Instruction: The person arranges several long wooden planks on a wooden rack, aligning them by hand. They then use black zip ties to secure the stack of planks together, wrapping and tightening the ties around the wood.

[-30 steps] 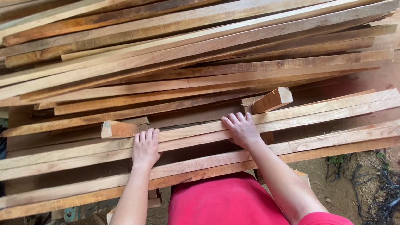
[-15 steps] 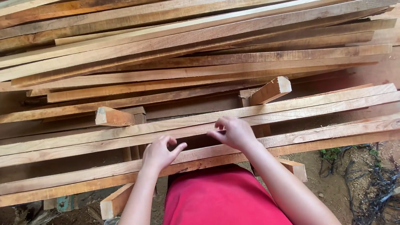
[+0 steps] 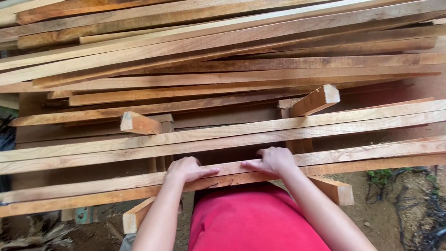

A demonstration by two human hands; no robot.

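both hands have dropped from the upper slats to the near slat. left hand and right hand lie on top of it, fingers curled over its far edge. a second slat lies just beside, nearer the red clothing.

Rough-sawn, matt wooden slats

Both arms reach forward, left hand and right hand palm-down, fingers curled, thumbs pointing inward.
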